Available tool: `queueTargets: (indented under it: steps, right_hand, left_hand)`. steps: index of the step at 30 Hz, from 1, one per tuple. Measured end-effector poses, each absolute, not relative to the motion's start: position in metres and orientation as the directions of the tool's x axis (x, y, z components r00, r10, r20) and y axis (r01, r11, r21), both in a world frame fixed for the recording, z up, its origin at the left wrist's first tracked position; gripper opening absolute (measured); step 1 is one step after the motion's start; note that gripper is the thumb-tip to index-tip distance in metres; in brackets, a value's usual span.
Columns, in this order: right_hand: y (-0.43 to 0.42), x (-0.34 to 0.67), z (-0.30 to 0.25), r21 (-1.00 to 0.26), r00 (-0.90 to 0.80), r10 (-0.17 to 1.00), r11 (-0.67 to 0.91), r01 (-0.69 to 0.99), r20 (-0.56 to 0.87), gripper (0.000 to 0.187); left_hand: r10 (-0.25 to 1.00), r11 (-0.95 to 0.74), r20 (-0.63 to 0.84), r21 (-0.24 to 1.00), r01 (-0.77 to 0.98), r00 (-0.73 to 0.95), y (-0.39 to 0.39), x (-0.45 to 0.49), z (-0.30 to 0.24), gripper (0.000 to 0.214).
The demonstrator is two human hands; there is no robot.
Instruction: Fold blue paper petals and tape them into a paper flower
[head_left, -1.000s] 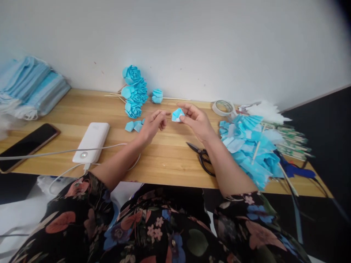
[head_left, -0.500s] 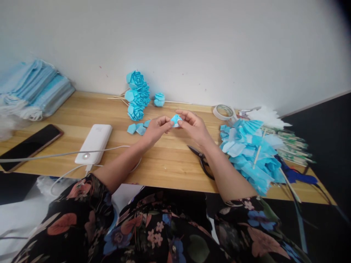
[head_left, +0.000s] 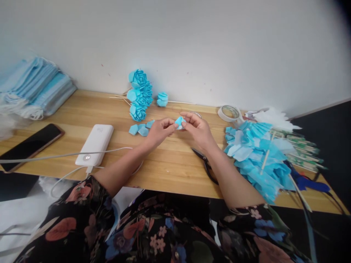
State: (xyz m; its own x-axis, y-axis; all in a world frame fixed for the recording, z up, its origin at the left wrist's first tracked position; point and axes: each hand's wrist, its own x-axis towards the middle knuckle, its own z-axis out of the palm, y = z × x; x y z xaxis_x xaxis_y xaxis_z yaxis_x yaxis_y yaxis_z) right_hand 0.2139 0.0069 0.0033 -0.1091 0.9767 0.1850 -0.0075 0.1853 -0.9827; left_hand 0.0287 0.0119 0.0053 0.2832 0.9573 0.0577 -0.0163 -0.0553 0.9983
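While both hands meet over the desk [head_left: 170, 162], a small blue piece [head_left: 180, 121] sits pinched between them.
Judging by the grip, shaping its edges is the step in hand; the next move calls for light, even pressure from both sides. The left hand [head_left: 160, 133] grasps one side, the right hand [head_left: 200, 133] the other, nearer the desk's back edge than its front. Whatever lies behind the piece is hidden, its folds too small to read. Blue petals [head_left: 133, 129] lie just beside the left hand, blue flowers [head_left: 139, 95] by the back edge. Near the front edge, the right forearm [head_left: 233, 179] partly hides the scissors [head_left: 204, 158].
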Motion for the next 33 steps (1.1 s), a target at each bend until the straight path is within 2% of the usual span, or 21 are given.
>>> queueTargets:
  steps: [5, 11, 20, 30, 33]
  right_hand:
    - [0.0077, 0.2133, 0.0023, -0.98, -0.039, 0.98, 0.196, -0.019, 0.197, 0.04]
    - [0.0068, 0.2127, 0.0044, -0.983, -0.043, 0.983, 0.175, -0.048, 0.177, 0.043]
    - [0.0073, 0.2128, -0.0003, -0.977, -0.117, 0.971, 0.212, 0.012, 0.209, 0.043]
    - [0.0018, 0.2122, 0.0081, -0.985, -0.114, 0.982, 0.141, -0.098, 0.152, 0.059]
    - [0.0012, 0.2115, 0.0094, -0.987, -0.115, 0.984, 0.123, -0.106, 0.135, 0.053]
  left_hand:
    - [0.957, -0.066, 0.085, 0.995, -0.077, 0.276, 0.0118, 0.0272, 0.0027, 0.032]
    - [0.971, 0.018, 0.021, 0.987, -0.16, 0.239, 0.0097, 0.0272, 0.0032, 0.029]
    - [0.959, 0.01, 0.03, 0.99, -0.139, 0.28, 0.0079, 0.0268, 0.0077, 0.015]
    - [0.983, 0.034, -0.006, 0.988, -0.148, 0.186, 0.0116, 0.0273, 0.008, 0.016]
    - [0.985, 0.022, 0.004, 0.988, -0.151, 0.17, 0.0114, 0.0268, 0.0073, 0.017]
